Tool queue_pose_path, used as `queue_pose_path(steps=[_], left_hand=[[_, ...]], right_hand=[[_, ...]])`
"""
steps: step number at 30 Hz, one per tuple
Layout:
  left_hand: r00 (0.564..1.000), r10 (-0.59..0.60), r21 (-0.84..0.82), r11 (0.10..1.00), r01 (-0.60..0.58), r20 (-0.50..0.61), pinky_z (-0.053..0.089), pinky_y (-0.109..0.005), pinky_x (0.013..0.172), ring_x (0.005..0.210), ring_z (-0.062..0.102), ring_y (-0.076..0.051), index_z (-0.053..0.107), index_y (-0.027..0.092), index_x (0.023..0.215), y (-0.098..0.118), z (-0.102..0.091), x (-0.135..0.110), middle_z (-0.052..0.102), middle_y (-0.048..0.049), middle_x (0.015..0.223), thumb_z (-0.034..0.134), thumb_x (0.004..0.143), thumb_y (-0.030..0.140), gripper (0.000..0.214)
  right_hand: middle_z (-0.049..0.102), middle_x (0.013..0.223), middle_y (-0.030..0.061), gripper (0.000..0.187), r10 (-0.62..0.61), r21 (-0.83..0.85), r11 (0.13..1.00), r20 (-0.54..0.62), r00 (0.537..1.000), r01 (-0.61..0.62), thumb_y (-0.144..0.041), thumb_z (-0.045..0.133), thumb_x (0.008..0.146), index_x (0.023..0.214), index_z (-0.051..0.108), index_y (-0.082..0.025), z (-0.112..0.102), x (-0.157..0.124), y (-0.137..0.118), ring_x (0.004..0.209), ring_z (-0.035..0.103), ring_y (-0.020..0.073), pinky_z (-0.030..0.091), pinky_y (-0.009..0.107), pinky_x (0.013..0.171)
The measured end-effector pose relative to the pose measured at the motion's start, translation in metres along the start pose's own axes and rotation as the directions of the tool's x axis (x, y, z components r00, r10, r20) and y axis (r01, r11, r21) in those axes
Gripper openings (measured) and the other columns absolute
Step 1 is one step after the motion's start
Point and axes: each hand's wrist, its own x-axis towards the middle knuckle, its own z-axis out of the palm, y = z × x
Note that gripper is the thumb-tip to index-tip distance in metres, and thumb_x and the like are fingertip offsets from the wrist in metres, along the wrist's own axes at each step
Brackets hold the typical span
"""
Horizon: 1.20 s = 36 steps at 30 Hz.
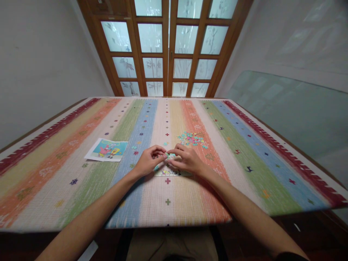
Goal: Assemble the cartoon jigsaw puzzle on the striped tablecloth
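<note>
At the near middle of the worktop (181, 204), spread with a striped cloth (35, 174), a partly assembled jigsaw (168, 173) lies flat beneath the person's two hands. The left hand (151, 159) and right hand (186, 159) meet from opposite sides, fingers bent and fingertips close together over the jigsaw's upper part, which they largely hide; whether either grasps a piece cannot be told. The jigsaw's lower edge shows a band of small, many-coloured shapes. Just beyond the fingertips lies a single turquoise piece (165, 144). Farther off, beyond the right hand, is a loose heap of pieces (191, 138), mainly turquoise with some pink and yellow, spread across the yellow and orange stripes. To the left, well apart from the left hand, rests a printed picture (119, 145) of a pink and a yellow cartoon figure on a blue-green ground. Behind the worktop stand wooden doors (169, 54) with frosted panes.
</note>
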Motion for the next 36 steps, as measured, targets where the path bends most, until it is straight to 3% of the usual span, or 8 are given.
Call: queue_pose_path(steps=[6,11,15,20,36], left_hand=[[1.000,0.009,0.018,1.000,-0.009,0.006,0.051,-0.037,0.080,0.085,0.067,-0.022,0.066,0.020,0.098,0.001,0.001,0.000,0.071,-0.0065,0.091,0.071,0.085,0.043,0.026],[0.991,0.128,0.331,0.937,-0.108,-0.041,0.050,-0.038,0.080,0.084,0.062,-0.021,0.070,0.020,0.099,0.000,-0.004,-0.002,0.071,-0.0067,0.095,0.062,0.092,0.034,0.017],[0.956,0.292,0.495,0.826,-0.269,0.034,0.050,-0.042,0.090,0.095,0.060,-0.023,0.071,0.021,0.098,-0.005,-0.010,-0.004,0.072,-0.0065,0.094,0.056,0.096,0.025,0.016],[0.904,0.399,0.500,0.758,-0.418,0.152,0.051,-0.042,0.088,0.096,0.060,-0.023,0.070,0.020,0.100,-0.011,-0.009,-0.004,0.073,-0.0054,0.092,0.053,0.099,0.021,0.017],[0.866,0.454,0.576,0.658,-0.484,0.209,0.049,-0.044,0.089,0.097,0.059,-0.024,0.069,0.020,0.100,-0.016,-0.011,-0.003,0.072,-0.0060,0.097,0.054,0.100,0.021,0.015]], right_hand=[[0.064,0.088,0.0060,0.022,0.002,-0.029,1.000,0.000,1.000,-0.002,-0.032,0.065,0.092,0.107,0.075,-0.020,-0.001,0.001,0.001,0.073,0.058,0.0166,0.043,0.028,0.065],[0.065,0.093,0.0087,0.025,0.025,-0.094,0.995,-0.013,1.000,-0.026,-0.031,0.065,0.091,0.109,0.076,-0.018,-0.011,-0.002,0.008,0.075,0.059,0.0178,0.043,0.029,0.065],[0.065,0.095,0.0096,0.024,0.102,-0.137,0.985,0.001,0.995,-0.101,-0.031,0.068,0.088,0.105,0.077,-0.017,-0.017,-0.007,0.020,0.077,0.059,0.0194,0.043,0.031,0.069],[0.065,0.093,0.0086,0.020,0.168,-0.157,0.975,0.076,0.983,-0.155,-0.030,0.070,0.086,0.101,0.077,-0.018,-0.018,-0.010,0.026,0.081,0.058,0.0206,0.041,0.032,0.072],[0.064,0.091,0.0076,0.015,0.242,-0.196,0.959,0.199,0.950,-0.204,-0.029,0.066,0.089,0.093,0.077,-0.019,-0.018,-0.007,0.020,0.079,0.056,0.0191,0.033,0.030,0.066]])
